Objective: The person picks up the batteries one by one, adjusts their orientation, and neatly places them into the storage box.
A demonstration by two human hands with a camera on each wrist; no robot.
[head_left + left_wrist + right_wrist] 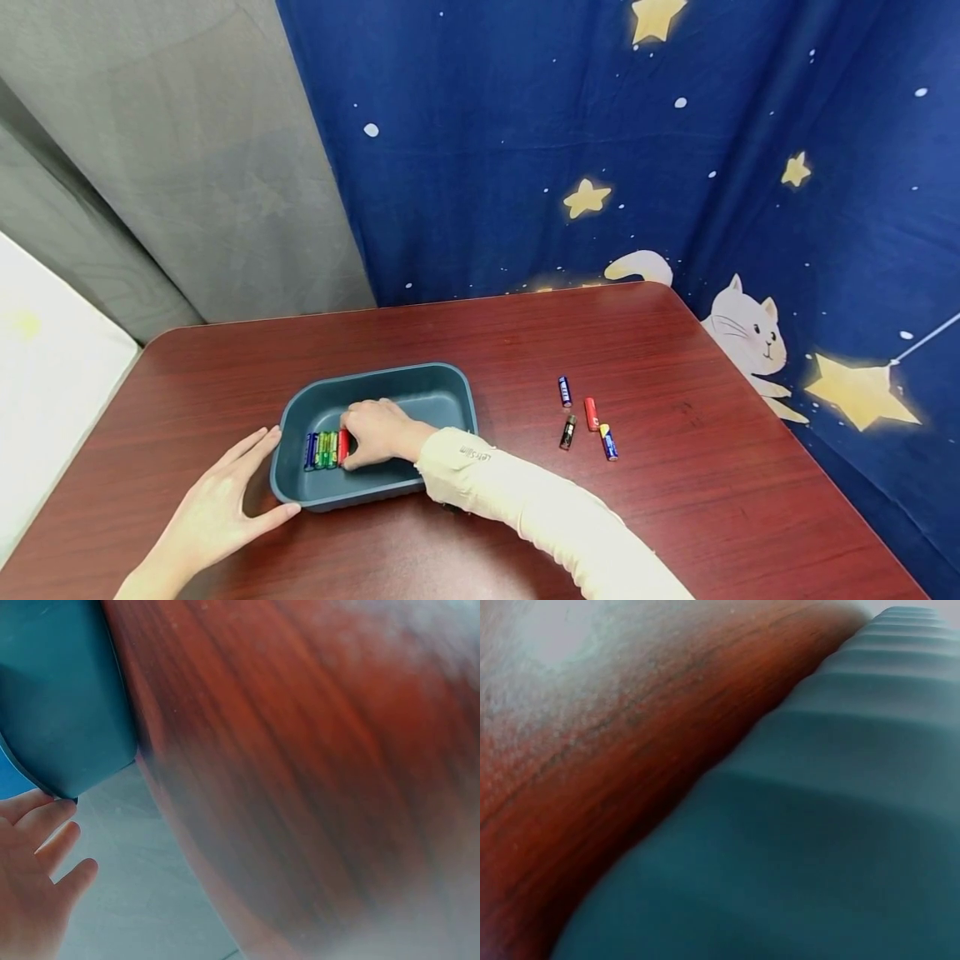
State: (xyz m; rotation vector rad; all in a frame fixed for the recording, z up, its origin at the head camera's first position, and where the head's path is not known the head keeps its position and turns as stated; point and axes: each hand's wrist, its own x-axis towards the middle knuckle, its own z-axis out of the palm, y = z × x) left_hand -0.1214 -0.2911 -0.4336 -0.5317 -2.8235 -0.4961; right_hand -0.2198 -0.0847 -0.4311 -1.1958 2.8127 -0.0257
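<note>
A dark teal plastic bin sits on the table; its ribbed outer wall fills much of the right wrist view. Inside, at the left end, several batteries stand side by side in a row, a blue one outermost and green ones beside it. My right hand reaches into the bin and pinches a red battery at the row's right end, thumb at its near end. With fingers spread and fairly straight, my left hand touches the bin's left end.
Right of the bin lie loose batteries: a dark blue one, a red one, a black one and a blue-and-yellow one. The reddish-brown wooden table ends at curtains behind.
</note>
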